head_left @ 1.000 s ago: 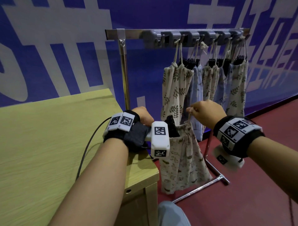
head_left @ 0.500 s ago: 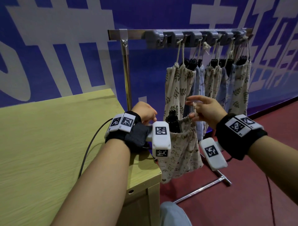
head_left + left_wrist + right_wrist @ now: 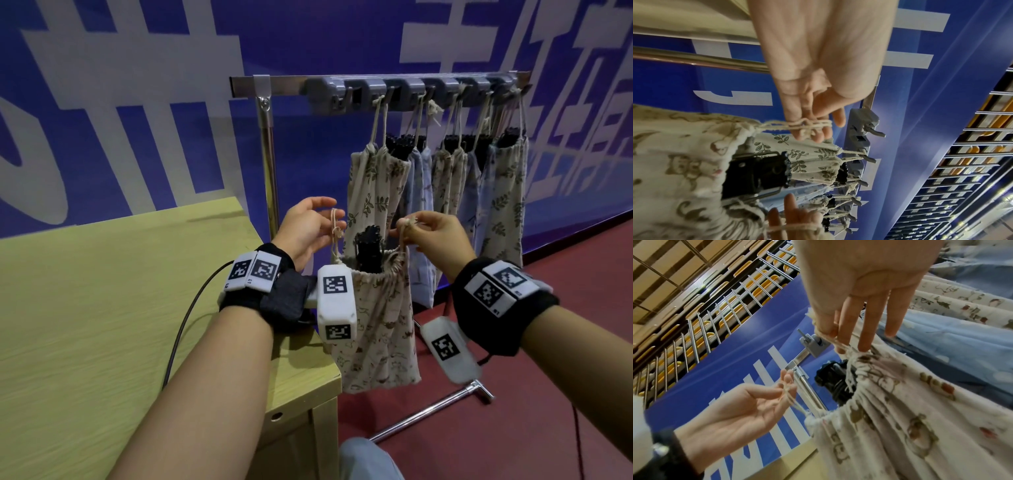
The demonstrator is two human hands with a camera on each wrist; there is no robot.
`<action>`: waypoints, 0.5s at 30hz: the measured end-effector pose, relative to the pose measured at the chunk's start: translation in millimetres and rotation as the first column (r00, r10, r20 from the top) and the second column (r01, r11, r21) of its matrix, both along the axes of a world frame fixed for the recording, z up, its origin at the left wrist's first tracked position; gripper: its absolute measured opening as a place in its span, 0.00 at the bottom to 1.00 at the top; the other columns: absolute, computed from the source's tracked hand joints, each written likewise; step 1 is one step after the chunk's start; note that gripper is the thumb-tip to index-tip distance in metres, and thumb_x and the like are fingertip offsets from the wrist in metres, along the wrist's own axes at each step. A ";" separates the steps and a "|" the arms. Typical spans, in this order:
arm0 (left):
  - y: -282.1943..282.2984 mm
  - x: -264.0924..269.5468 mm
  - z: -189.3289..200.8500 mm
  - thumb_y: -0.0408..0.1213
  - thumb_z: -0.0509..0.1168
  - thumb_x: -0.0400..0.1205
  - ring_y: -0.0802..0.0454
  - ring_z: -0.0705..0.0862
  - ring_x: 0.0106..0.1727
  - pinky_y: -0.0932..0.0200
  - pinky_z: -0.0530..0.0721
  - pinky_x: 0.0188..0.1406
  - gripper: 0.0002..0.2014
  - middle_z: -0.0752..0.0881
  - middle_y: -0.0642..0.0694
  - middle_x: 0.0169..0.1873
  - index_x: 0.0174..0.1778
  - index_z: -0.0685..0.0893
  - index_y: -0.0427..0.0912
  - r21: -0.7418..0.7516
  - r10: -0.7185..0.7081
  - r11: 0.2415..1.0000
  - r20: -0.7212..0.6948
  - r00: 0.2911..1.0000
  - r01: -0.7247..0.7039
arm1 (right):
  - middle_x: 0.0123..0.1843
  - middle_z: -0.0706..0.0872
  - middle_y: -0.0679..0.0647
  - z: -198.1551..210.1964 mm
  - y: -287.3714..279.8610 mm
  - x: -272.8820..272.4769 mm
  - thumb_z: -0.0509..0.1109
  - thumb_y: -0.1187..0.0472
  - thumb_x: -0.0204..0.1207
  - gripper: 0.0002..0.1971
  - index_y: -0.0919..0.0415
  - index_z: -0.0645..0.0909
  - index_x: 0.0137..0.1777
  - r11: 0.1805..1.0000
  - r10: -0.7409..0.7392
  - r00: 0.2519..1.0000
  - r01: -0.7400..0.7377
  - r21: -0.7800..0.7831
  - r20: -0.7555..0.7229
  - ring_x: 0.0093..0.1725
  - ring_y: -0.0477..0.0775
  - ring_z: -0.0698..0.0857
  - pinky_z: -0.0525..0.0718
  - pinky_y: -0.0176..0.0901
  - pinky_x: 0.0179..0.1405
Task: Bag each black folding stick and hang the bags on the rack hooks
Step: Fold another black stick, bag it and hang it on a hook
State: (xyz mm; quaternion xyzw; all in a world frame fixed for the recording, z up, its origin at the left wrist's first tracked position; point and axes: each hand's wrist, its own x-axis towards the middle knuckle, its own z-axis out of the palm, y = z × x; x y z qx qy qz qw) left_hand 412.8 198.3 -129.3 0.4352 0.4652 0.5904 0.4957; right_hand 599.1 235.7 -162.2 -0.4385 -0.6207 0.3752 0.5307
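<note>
Filled bags (image 3: 493,192) crowd the rack (image 3: 411,92) behind the held bag (image 3: 383,329).

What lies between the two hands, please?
In the head view, the black folding stick stands in the bag's open mouth between the left hand and right hand.

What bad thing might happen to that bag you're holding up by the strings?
1. The stick pokes out of the bag, whose mouth is not drawn shut; a tilt might tip it out.
2. The left hand holds its string only across the fingertips, so it may slip and drop that side.
3. The hanging bags crowd the hooks; only the end hook looks free, so the string could snag.
</note>
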 end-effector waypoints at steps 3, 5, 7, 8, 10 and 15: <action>-3.1 2.9 0.7 0.07 0.49 0.75 0.51 0.85 0.40 0.57 0.88 0.39 0.23 0.82 0.42 0.40 0.46 0.77 0.39 0.096 -0.014 0.995 0.016 1.000 0.012 | 0.42 0.86 0.60 3.3 -1.3 -1.1 0.64 0.64 0.82 0.09 0.72 0.80 0.47 1.000 0.021 0.999 -0.021 -0.010 -0.025 0.30 0.33 0.86 0.81 0.24 0.30; -4.3 5.5 1.0 0.08 0.54 0.76 0.53 0.87 0.39 0.59 0.89 0.36 0.20 0.81 0.44 0.36 0.43 0.77 0.39 0.153 0.006 0.988 0.026 1.000 -0.010 | 0.44 0.87 0.58 7.1 -3.0 -2.3 0.62 0.62 0.83 0.10 0.65 0.78 0.42 0.998 0.055 0.997 -0.057 -0.039 -0.059 0.31 0.39 0.86 0.85 0.33 0.33; -4.4 7.8 0.9 0.12 0.60 0.77 0.55 0.88 0.36 0.61 0.88 0.33 0.15 0.81 0.45 0.35 0.42 0.78 0.39 0.170 0.023 0.985 0.081 0.996 -0.037 | 0.44 0.88 0.58 9.8 -5.9 -4.3 0.61 0.61 0.83 0.11 0.60 0.76 0.38 0.997 0.073 0.996 -0.074 -0.026 -0.046 0.29 0.42 0.84 0.83 0.41 0.33; -4.0 8.4 0.4 0.15 0.63 0.77 0.56 0.88 0.34 0.63 0.88 0.32 0.13 0.82 0.45 0.35 0.43 0.78 0.39 0.167 0.033 0.985 0.116 0.993 -0.052 | 0.45 0.88 0.57 10.5 -7.0 -5.3 0.61 0.60 0.83 0.12 0.60 0.76 0.38 0.997 0.072 0.997 -0.072 -0.007 -0.018 0.29 0.45 0.83 0.82 0.41 0.30; -3.2 8.5 -0.5 0.21 0.65 0.79 0.57 0.88 0.32 0.63 0.88 0.33 0.09 0.84 0.45 0.37 0.45 0.78 0.40 0.142 0.066 0.986 0.154 0.986 -0.088 | 0.44 0.89 0.55 9.7 -9.3 -7.6 0.62 0.60 0.83 0.11 0.58 0.77 0.38 0.998 0.058 0.998 -0.059 0.031 0.035 0.32 0.51 0.82 0.79 0.40 0.26; -0.5 8.6 -0.6 0.29 0.61 0.84 0.54 0.87 0.35 0.60 0.87 0.37 0.04 0.85 0.47 0.38 0.46 0.78 0.42 0.125 0.081 0.987 0.186 0.979 -0.105 | 0.37 0.87 0.48 7.7 -11.9 -16.3 0.66 0.62 0.81 0.05 0.61 0.78 0.43 0.989 -0.088 0.996 0.085 0.121 0.020 0.27 0.30 0.82 0.76 0.23 0.26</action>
